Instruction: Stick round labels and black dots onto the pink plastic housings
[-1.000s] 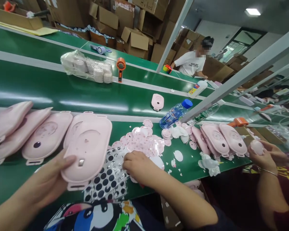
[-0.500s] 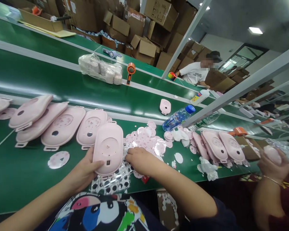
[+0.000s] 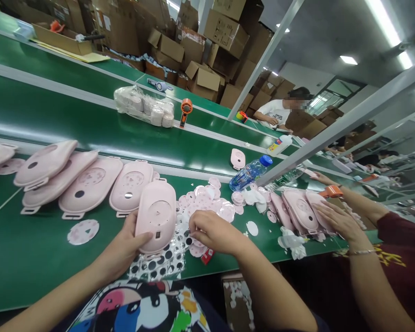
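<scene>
My left hand (image 3: 126, 242) grips a pale pink plastic lid (image 3: 157, 205) by its lower left edge and holds it tilted up. The lid has a round recess, a small dark rectangular opening below it and a tab at the top. My right hand (image 3: 210, 229) is closed in a pinch just right of the lid; its fingertips are partly hidden. A black dot (image 3: 187, 240) shows right beside these fingertips; I cannot tell if it is held. Under the lid lies a clear sheet of black round stickers (image 3: 155, 265). Patterned pink discs (image 3: 202, 200) are heaped behind my right hand.
Several pink lids (image 3: 90, 184) lie overlapping at left, near a loose disc (image 3: 83, 231). A water bottle (image 3: 251, 173) stands by a metal post. At right, a co-worker's hand (image 3: 342, 223) touches more pink lids (image 3: 299, 210). An orange handheld fan (image 3: 186, 113) stands farther back.
My right hand has drawn back slightly rightward and down from the sticker sheet, with its fingers pinched. The left hand and lid have barely moved. The co-worker's hand has moved onto the lids.
</scene>
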The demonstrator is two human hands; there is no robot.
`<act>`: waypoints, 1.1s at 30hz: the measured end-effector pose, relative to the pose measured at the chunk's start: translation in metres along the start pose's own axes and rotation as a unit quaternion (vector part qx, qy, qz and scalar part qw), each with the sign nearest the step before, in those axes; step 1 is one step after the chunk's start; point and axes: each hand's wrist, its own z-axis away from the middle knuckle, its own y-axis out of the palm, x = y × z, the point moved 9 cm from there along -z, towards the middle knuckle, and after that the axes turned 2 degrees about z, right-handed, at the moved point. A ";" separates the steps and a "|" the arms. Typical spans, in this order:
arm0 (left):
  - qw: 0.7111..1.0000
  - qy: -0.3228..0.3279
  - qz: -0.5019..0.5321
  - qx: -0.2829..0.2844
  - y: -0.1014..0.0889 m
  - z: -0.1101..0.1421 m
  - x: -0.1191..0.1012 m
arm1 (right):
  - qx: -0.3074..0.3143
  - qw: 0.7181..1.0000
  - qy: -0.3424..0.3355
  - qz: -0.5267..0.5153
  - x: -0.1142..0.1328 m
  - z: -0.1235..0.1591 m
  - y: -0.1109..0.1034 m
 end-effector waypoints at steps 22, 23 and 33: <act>0.995 0.091 0.021 -0.017 0.015 0.035 -0.020 | -0.274 0.915 0.123 -0.268 0.042 0.014 0.000; 0.995 0.087 0.032 -0.019 0.017 0.035 -0.021 | -0.264 0.921 0.128 -0.254 0.044 0.015 0.002; 0.994 0.088 0.059 -0.012 0.024 0.044 -0.024 | -0.253 0.922 0.135 -0.260 0.048 0.013 0.007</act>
